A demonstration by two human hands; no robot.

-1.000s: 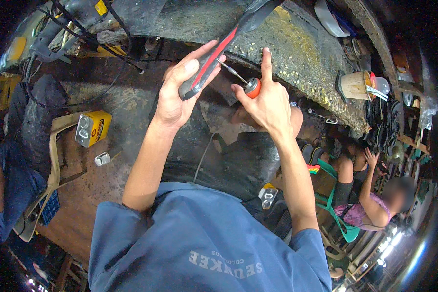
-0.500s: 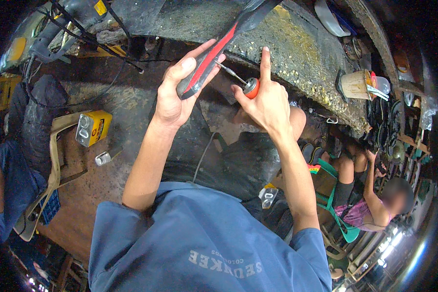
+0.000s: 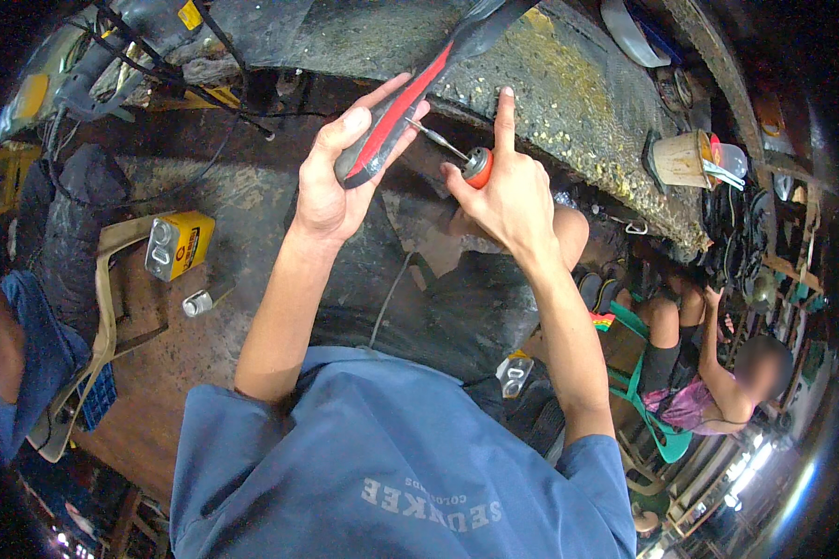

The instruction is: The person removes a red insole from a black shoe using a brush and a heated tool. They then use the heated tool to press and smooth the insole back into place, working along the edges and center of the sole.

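My left hand grips the heel end of a black shoe sole with a red stripe along its side, thumb on one side and fingers behind. The sole slants up to the right, its far end cut off by the picture's top edge. My right hand is closed round the orange-and-black handle of an awl, its index finger stretched straight up beside it. The awl's thin metal shaft points up-left, its tip at the side of the sole. Whether the tip has gone into the sole I cannot tell.
Beyond my hands stands a rough, glue-crusted workbench with a stained tub on it. A yellow can and a small clear jar are on the floor at left, near a beige chair. Another person sits on a green chair at right.
Both hands have shifted very slightly to the left, with the sole and awl still held. The seated person at right has moved the arms a little.
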